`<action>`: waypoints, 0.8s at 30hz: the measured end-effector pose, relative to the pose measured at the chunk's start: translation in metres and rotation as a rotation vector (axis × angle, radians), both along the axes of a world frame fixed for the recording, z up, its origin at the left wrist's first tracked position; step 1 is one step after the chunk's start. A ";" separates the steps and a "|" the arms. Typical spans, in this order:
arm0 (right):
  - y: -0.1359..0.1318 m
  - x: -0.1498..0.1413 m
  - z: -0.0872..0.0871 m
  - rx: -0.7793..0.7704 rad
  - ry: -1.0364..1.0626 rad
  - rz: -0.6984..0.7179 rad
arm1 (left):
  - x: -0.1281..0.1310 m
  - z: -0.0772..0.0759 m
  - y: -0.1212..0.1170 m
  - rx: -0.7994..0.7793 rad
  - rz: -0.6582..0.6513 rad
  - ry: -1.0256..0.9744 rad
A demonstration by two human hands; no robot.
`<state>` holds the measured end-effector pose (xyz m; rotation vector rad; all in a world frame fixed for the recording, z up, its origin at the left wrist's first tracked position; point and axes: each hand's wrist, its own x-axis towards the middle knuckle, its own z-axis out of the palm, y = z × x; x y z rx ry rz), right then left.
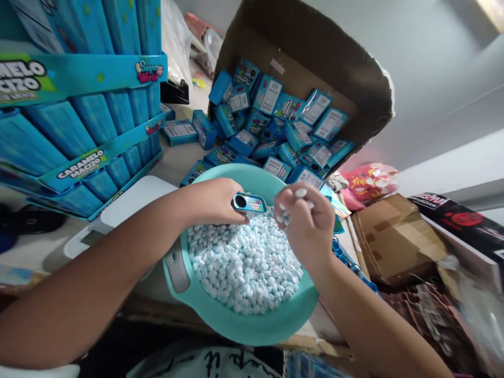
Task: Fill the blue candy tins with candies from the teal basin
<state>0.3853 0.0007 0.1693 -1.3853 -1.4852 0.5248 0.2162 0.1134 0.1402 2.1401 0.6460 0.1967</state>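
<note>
A turquoise bowl (pixel 252 331) with a grey handle patch holds a heap of small white and pale blue candies (pixel 244 268). My left hand (pixel 220 202) is closed round a small blue candy box (pixel 255 203) over the bowl's far left part. The box's end with a round dark hole faces me. Above the candies on the right, my right hand (pixel 309 223) is closed on several candies (pixel 301 194), some showing between the fingers. The two hands are apart.
A cardboard box (pixel 315 47) behind the bowl lies open, with many blue candy boxes (pixel 268 94) in it. Display trays of blue boxes (pixel 82 163) are stacked at left, beside a white scale (pixel 137 194). A brown carton (pixel 397 236) stands at right.
</note>
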 end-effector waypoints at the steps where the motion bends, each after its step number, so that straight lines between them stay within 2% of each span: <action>1: 0.010 -0.008 0.004 0.020 0.152 -0.032 | 0.000 0.000 0.000 0.000 -0.010 -0.001; 5: 0.047 -0.034 0.010 -0.019 0.601 -0.048 | 0.001 0.006 -0.002 0.038 -0.021 0.036; 10: 0.057 -0.040 0.003 -0.136 0.805 -0.038 | 0.004 0.012 -0.007 0.071 0.042 0.158; 13: 0.056 -0.036 0.002 -0.200 0.811 -0.019 | 0.003 0.013 -0.007 0.084 0.048 0.178; 19: 0.056 -0.030 0.010 -0.329 0.629 0.090 | 0.000 0.010 -0.007 0.079 0.046 0.099; 24: 0.056 -0.027 0.009 -0.309 0.461 0.116 | 0.002 0.007 -0.006 0.079 0.059 0.082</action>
